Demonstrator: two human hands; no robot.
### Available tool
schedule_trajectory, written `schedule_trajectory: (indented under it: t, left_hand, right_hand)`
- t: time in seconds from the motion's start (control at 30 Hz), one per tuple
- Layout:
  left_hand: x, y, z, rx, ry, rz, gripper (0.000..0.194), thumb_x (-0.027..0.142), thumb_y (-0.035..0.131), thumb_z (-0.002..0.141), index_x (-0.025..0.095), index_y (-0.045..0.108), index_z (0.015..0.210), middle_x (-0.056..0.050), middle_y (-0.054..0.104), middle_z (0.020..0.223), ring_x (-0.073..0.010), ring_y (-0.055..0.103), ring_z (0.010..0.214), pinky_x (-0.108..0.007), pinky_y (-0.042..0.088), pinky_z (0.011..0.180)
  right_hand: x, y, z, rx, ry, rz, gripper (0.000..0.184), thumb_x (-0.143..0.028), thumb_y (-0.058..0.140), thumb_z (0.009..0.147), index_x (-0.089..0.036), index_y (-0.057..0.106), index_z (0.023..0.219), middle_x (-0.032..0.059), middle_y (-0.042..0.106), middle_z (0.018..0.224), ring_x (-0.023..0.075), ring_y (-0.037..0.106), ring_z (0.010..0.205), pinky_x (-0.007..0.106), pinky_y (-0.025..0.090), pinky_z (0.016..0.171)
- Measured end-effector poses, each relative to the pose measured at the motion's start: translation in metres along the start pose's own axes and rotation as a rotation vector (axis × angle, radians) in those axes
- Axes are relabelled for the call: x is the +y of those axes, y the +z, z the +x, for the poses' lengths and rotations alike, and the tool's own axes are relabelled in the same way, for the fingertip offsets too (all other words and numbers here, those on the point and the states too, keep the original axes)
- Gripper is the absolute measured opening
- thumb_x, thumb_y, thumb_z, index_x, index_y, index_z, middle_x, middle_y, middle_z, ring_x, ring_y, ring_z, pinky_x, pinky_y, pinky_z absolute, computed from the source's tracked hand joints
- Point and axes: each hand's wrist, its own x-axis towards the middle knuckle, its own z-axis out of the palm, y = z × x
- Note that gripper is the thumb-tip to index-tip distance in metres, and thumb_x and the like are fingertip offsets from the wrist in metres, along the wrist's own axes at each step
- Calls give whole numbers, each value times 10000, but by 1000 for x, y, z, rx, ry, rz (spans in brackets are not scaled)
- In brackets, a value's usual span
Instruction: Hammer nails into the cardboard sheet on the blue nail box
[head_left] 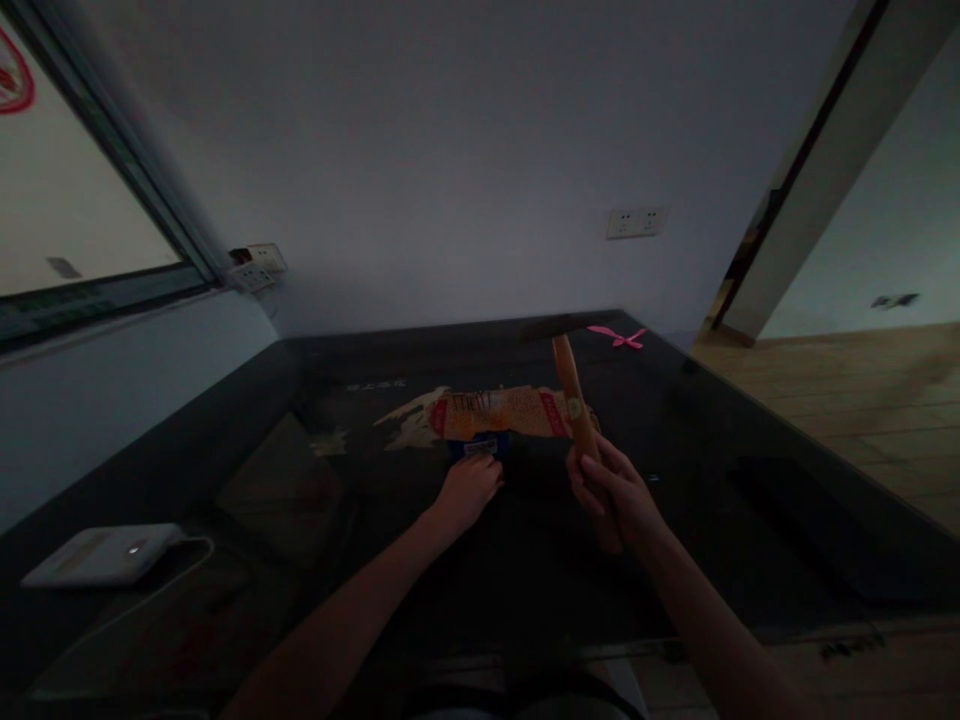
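Observation:
My right hand (615, 485) is closed around the wooden handle of a hammer (576, 405), raised above the dark table. The hammer's dark head points left at the top of the handle. My left hand (472, 488) has its fingers curled over the near edge of a small blue packet (478, 446) with a pale label. Just behind that packet lies a tan and red printed wrapper (499, 412), its right end partly covered by the hammer handle. What lies under my left fingers is hidden.
The glossy black table (420, 590) meets the wall behind. A pink ribbon (619, 337) lies at the back right. At the left are a white power bank (105, 555) and its cable. A flat dark object (817, 525) lies at the right. Sockets (636, 223) are on the wall.

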Motion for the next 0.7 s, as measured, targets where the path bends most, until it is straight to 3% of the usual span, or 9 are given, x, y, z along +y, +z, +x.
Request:
schedule_trajectory:
  t: [0.17,0.4,0.57,0.7]
  left_hand:
    - [2,1,-1,20,-10,-33,110,206,488,835,152,578,864,-97,624,880,-220,597,859,-327,458,765]
    - [-2,-8,-4,37,7,-383,235,170,511,807,178,611,1020,-62,672,930,-171,625,813,-275,468,732]
    - [0,-49,-9,85,54,-720,136,223,576,775,188,661,875,-22,686,836,-143,624,757,-243,476,702]
    - [-15,-85,2,314,20,-921,158,304,626,738,162,642,804,-38,677,805,-151,629,746,-267,498,714]
  right_hand:
    - [-2,2,0,2,8,-32,124,-256,569,819,-202,549,928,-50,499,643,18,330,348,190,166,339]
    - [-3,3,0,26,10,-53,136,-262,583,806,-204,547,924,-52,494,644,19,325,352,190,168,339]
    - [-4,3,0,44,5,-57,94,-247,577,814,-205,545,892,-58,484,627,13,334,355,183,170,342]
    - [-6,5,-1,54,9,-62,85,-250,578,814,-202,541,873,-57,487,629,16,334,350,185,174,337]
